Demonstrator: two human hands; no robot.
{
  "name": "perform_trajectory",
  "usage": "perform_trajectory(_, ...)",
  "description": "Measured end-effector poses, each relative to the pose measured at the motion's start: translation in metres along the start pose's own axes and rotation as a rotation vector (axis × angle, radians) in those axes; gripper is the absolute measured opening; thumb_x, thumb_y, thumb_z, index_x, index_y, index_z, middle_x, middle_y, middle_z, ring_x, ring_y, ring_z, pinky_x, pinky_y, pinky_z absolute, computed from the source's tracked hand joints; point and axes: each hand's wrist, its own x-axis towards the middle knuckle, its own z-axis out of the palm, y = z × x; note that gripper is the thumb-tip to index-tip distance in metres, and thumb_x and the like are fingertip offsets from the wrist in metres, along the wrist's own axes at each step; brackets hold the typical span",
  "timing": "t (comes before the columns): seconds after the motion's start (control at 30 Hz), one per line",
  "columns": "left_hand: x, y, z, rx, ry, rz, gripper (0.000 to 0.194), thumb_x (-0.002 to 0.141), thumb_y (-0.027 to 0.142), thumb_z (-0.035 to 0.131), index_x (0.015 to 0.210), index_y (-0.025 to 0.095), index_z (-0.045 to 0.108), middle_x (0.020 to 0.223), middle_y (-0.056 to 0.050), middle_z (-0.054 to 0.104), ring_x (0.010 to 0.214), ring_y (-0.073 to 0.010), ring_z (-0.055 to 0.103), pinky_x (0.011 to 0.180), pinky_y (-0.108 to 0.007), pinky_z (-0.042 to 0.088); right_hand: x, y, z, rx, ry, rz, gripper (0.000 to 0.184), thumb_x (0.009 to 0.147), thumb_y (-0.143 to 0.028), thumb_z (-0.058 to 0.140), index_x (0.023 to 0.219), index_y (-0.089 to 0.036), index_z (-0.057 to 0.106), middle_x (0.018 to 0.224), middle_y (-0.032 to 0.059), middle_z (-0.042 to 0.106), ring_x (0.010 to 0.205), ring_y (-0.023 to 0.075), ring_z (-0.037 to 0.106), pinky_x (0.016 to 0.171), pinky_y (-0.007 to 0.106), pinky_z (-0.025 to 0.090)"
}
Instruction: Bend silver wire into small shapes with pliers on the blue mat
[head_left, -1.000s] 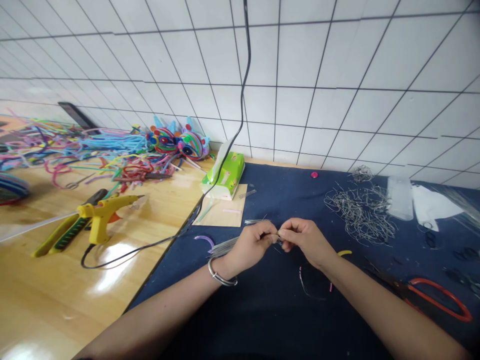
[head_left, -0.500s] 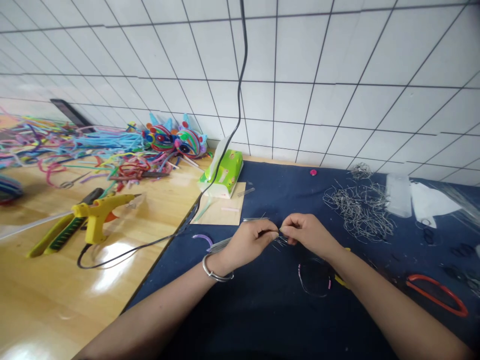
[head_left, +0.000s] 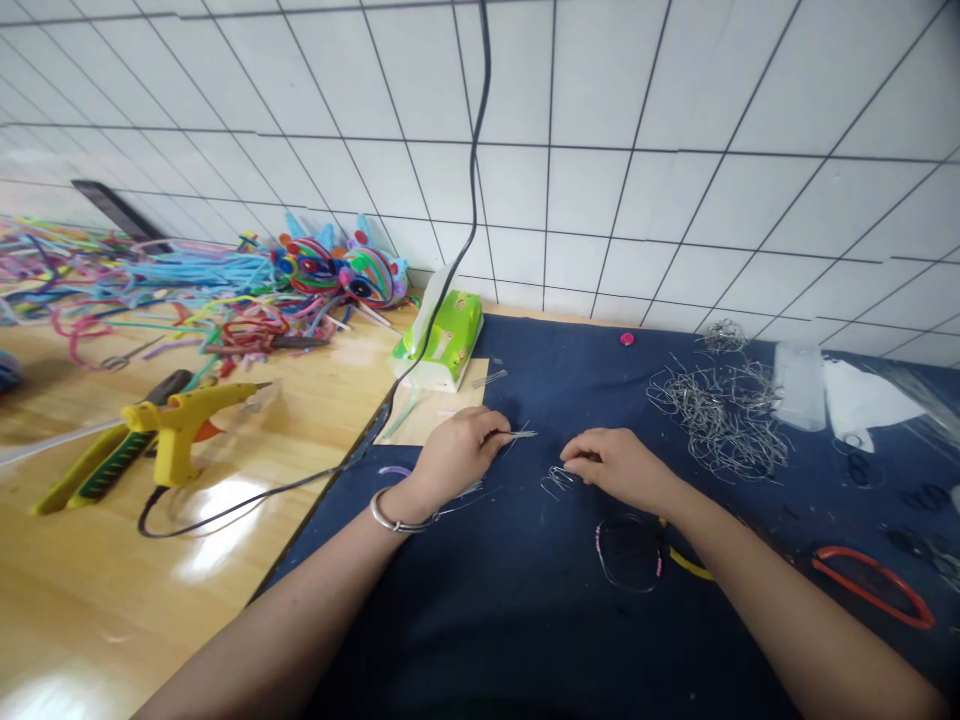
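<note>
We see the left hand (head_left: 459, 450) low over the cloth with thumb and fingers drawn together at the ends of some straight wires (head_left: 524, 434), though we cannot tell whether they are pinched or merely touched. These are thin, grey and shiny, lying nearly parallel just beyond the fingertips, with one or two crossing askew. The right hand (head_left: 616, 467) is loosely curled, palm down, and just beside its fingertips sit bent wires (head_left: 557, 480), slim metal rounded into narrow loops with loose ends; we cannot make out whether the fingers grasp them. Around the left wrist we notice a smooth silvery bangle (head_left: 401, 522). Nearer us than the right hand, a wire ring (head_left: 598, 540) with pink sections lies flat on the dark blue cloth (head_left: 525, 620). Farther right we find a springy, knotted tangle of wire (head_left: 720, 415), a clear plastic box (head_left: 799, 385) and a red looped handle (head_left: 874, 585). Out to the left, past a glossy green tissue pack (head_left: 454, 335), we have a yellow glue gun (head_left: 178, 430) on polished wood (head_left: 315, 400), and beyond it soft, multicoloured strips (head_left: 202, 272) in a heap.
</note>
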Motion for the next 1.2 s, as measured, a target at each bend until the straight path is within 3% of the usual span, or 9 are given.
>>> perform_trajectory(0.23,-0.002,0.003,0.006,0.151,-0.014,0.037,0.014,0.078,0.031,0.057,0.079,0.018,0.058,0.076,-0.003,0.054,0.078,-0.0164,0.052,0.071,-0.028,0.043,0.003,0.002,0.004,0.093,0.063,0.049,0.017,0.076,-0.027,0.05,0.071,-0.021,0.065,0.07,-0.0006,0.063,0.061,0.0117,0.054,0.056,0.023,0.036)
perform_trajectory(0.63,0.001,0.008,0.01,0.369,-0.04,0.056,0.014,0.085,0.018,0.041,0.08,0.014,0.053,0.077,-0.007,0.054,0.077,-0.0195,0.05,0.071,-0.033,0.041,0.003,0.004,0.01,0.003,0.114,0.027,0.016,0.078,-0.028,0.05,0.073,-0.022,0.064,0.074,-0.0008,0.063,0.067,0.0127,0.055,0.061,0.024,0.039)
perform_trajectory(0.77,-0.001,0.015,0.003,0.364,-0.034,0.075,0.014,0.087,0.017,0.038,0.082,0.015,0.051,0.073,-0.005,0.054,0.074,-0.0185,0.05,0.069,-0.032,0.041,0.001,0.001,0.012,-0.046,0.321,-0.102,0.015,0.082,-0.025,0.048,0.082,-0.021,0.063,0.081,0.0003,0.062,0.075,0.0124,0.056,0.071,0.025,0.041)
perform_trajectory(0.87,-0.004,0.026,0.001,0.359,-0.059,0.165,0.014,0.087,0.018,0.038,0.082,0.015,0.051,0.074,-0.005,0.054,0.074,-0.0182,0.049,0.071,-0.033,0.04,-0.002,-0.002,0.017,-0.212,0.445,-0.267,0.019,0.086,-0.023,0.044,0.093,-0.02,0.062,0.089,0.0041,0.06,0.084,0.0135,0.054,0.078,0.026,0.04)
perform_trajectory(1.0,-0.008,0.038,0.004,0.33,-0.053,0.246,0.017,0.088,0.019,0.037,0.083,0.015,0.052,0.074,-0.006,0.054,0.074,-0.0184,0.049,0.071,-0.033,0.04,-0.004,-0.006,0.024,-0.471,0.409,-0.403,0.021,0.086,-0.017,0.042,0.092,-0.019,0.062,0.085,0.0053,0.058,0.079,0.0145,0.05,0.076,0.029,0.039)
perform_trajectory(1.2,-0.009,0.038,0.001,0.266,-0.072,0.299,0.019,0.089,0.023,0.039,0.087,0.015,0.056,0.077,-0.005,0.056,0.075,-0.0177,0.049,0.07,-0.032,0.039,-0.005,-0.006,0.024,-0.572,0.318,-0.418,0.024,0.085,-0.011,0.04,0.091,-0.019,0.062,0.075,0.0034,0.055,0.075,0.0147,0.046,0.073,0.028,0.035)
